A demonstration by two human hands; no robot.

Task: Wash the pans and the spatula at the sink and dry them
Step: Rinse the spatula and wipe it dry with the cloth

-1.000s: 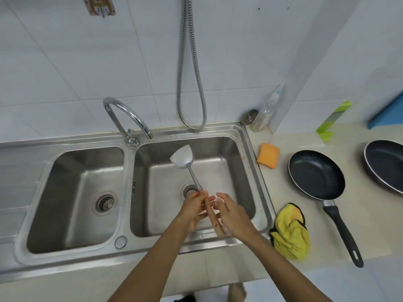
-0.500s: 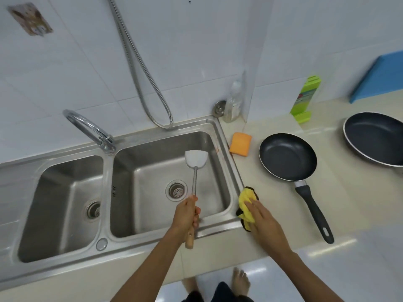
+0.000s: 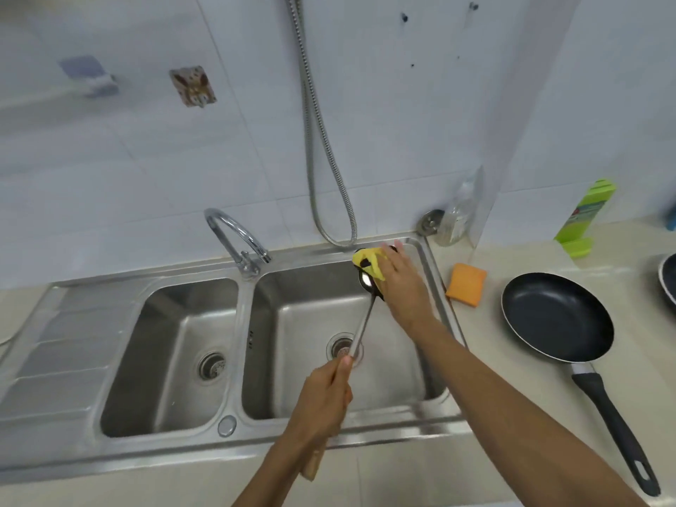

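Since half a second ago, the right hand has lifted the yellow cloth with dark trim off the counter's front edge beside the sink and carried it to the steel spatula with a wooden handle. It holds the cloth folded over the blade, fingers laid across it, above the back right corner of the right basin of the stainless double sink. The left hand grips the handle over the sink's front rim. On the counter, right of the sink, lie an orange sponge, a black round frying pan and, at the right edge, a second dark pan, cut off.
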